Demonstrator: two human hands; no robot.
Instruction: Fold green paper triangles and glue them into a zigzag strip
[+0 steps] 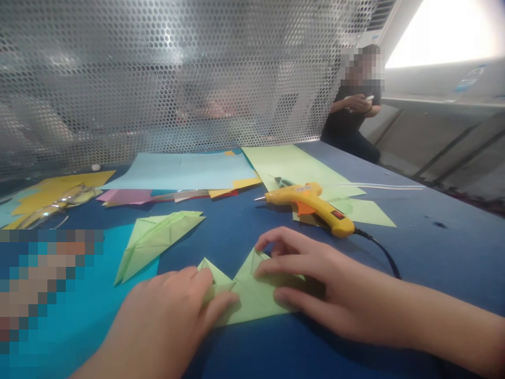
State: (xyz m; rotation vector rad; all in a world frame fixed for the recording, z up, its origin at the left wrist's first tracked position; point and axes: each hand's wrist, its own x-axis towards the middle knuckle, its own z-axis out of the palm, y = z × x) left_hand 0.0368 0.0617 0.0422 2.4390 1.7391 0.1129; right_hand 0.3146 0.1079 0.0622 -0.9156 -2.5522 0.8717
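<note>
Fingers (pixel 272 271) of the right hand (pixel 315 287) are spread flat and pressed onto the folded green paper piece (pixel 252 295), while the left hand (pixel 173 310) is laid on its near-left edge with the thumb pinning a crease; nothing is gripped or lifted by either hand, the paper is only held down. The piece is kept on the blue tabletop (pixel 434 247) directly between the 2 hands, with 2 small peaks raised at its far edge. A slip is judged possible, since thin paper is pinned by flat pressure alone and the crease could be set crooked if 1 hand is shifted. The raised peaks could be crushed if the right palm is lowered further. The yellow glue gun (pixel 311 205) is laid just beyond the right hand, its nozzle pointed left and its black cord (pixel 382 252) run near the right wrist; the cord could be snagged and the gun dragged, and whether it is hot cannot be told. A second folded green shape (pixel 158 239) is kept to the left, apart, near enough to be brushed by the left arm.
</note>
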